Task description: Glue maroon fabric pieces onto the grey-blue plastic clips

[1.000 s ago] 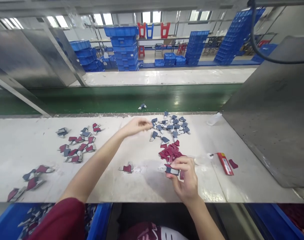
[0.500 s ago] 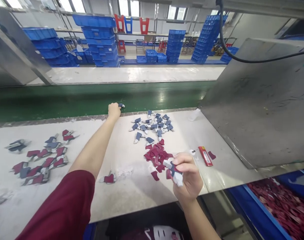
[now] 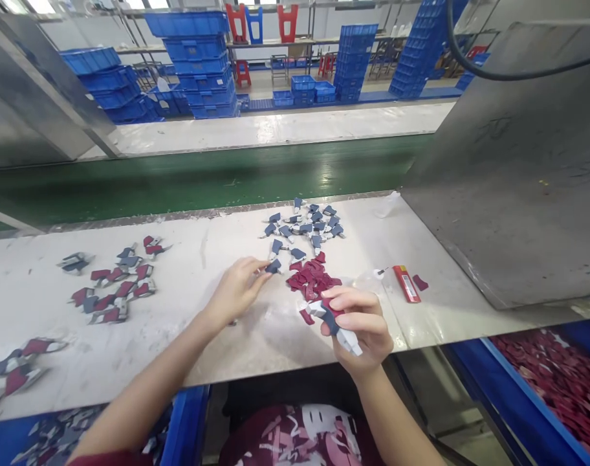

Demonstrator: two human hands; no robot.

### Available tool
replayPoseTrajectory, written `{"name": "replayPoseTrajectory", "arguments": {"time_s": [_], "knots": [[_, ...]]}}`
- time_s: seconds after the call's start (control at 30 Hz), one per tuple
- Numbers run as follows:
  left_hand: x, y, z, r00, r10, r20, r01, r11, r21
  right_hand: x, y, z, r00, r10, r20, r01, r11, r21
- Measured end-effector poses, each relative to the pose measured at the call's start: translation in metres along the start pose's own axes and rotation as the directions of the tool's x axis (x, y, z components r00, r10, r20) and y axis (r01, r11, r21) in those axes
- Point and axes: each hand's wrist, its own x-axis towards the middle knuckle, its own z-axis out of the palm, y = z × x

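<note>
My right hand [image 3: 365,327] grips a navy-and-white plastic piece [image 3: 330,318] with a maroon part on it, held up over the near side of the table. My left hand [image 3: 237,288] pinches a smaller navy-and-white piece [image 3: 274,266] between thumb and fingertips, low over the tabletop. Just right of that piece lies a heap of flat maroon pieces [image 3: 309,278]. Behind the heap several navy-and-white pieces [image 3: 305,228] are spread in a loose cluster. My fingers partly cover both held pieces.
Maroon, navy and white pieces [image 3: 125,288] lie in groups at left. A red packet [image 3: 406,283] and a loose maroon piece [image 3: 420,282] are at right. Beyond the table runs a green belt [image 3: 202,181]. A metal panel [image 3: 508,175] rises at right; a blue bin [image 3: 523,401] sits below.
My left hand has drawn back from the green belt to beside the maroon heap, a navy-and-white piece in its fingers. My right hand stays near the heap with its piece. The camera has tilted down.
</note>
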Motion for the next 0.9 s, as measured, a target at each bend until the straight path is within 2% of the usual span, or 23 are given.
{"name": "replayPoseTrajectory", "arguments": {"time_s": [0.1, 0.17, 0.23, 0.33, 0.4, 0.5, 0.57, 0.6, 0.67, 0.73, 0.77, 0.83, 0.9], "knots": [[-0.038, 0.011, 0.004, 0.994, -0.099, -0.05, 0.093, 0.991, -0.095, 0.001, -0.003, 0.003, 0.999, -0.03, 0.035, 0.031, 0.999, -0.039], [-0.061, 0.015, 0.013, 0.975, -0.19, -0.113, 0.17, 0.972, -0.162, -0.002, -0.003, 0.007, 0.995, -0.029, 0.091, 0.036, 0.997, -0.074], [-0.083, 0.017, 0.025, 0.956, -0.234, -0.179, 0.199, 0.96, -0.195, -0.01, -0.003, 0.013, 0.983, 0.041, 0.178, -0.015, 0.989, -0.147], [-0.108, 0.011, 0.041, 0.958, -0.151, -0.242, 0.121, 0.983, -0.136, -0.029, 0.0, 0.03, 0.926, 0.263, 0.27, -0.167, 0.928, -0.332], [-0.117, -0.001, 0.043, 0.961, -0.066, -0.269, 0.057, 0.998, -0.04, -0.042, 0.004, 0.047, 0.89, 0.38, 0.25, -0.258, 0.874, -0.412], [-0.117, -0.031, 0.027, 0.953, -0.009, -0.302, 0.053, 0.989, 0.138, -0.057, 0.012, 0.081, 0.861, 0.472, 0.189, -0.34, 0.812, -0.475], [-0.111, -0.052, 0.007, 0.933, -0.037, -0.359, 0.134, 0.959, 0.25, -0.061, 0.016, 0.104, 0.832, 0.52, 0.193, -0.371, 0.78, -0.505], [-0.108, -0.059, -0.004, 0.908, -0.06, -0.414, 0.195, 0.936, 0.293, -0.062, 0.018, 0.114, 0.812, 0.539, 0.224, -0.383, 0.781, -0.493], [-0.101, -0.066, -0.022, 0.828, -0.085, -0.554, 0.312, 0.891, 0.33, -0.06, 0.017, 0.127, 0.79, 0.517, 0.331, -0.375, 0.833, -0.407], [-0.096, -0.059, -0.032, 0.751, -0.083, -0.655, 0.365, 0.879, 0.307, -0.056, 0.012, 0.125, 0.82, 0.43, 0.378, -0.33, 0.894, -0.302], [-0.094, -0.052, -0.032, 0.737, -0.092, -0.67, 0.363, 0.889, 0.278, -0.054, 0.009, 0.118, 0.856, 0.387, 0.344, -0.296, 0.911, -0.288], [-0.094, -0.03, -0.022, 0.772, -0.144, -0.62, 0.323, 0.928, 0.187, -0.051, 0.004, 0.091, 0.933, 0.327, 0.149, -0.248, 0.886, -0.391], [-0.095, -0.005, -0.003, 0.84, -0.216, -0.498, 0.278, 0.959, 0.053, -0.05, 0.003, 0.054, 0.966, 0.238, -0.103, -0.252, 0.767, -0.59]]}}
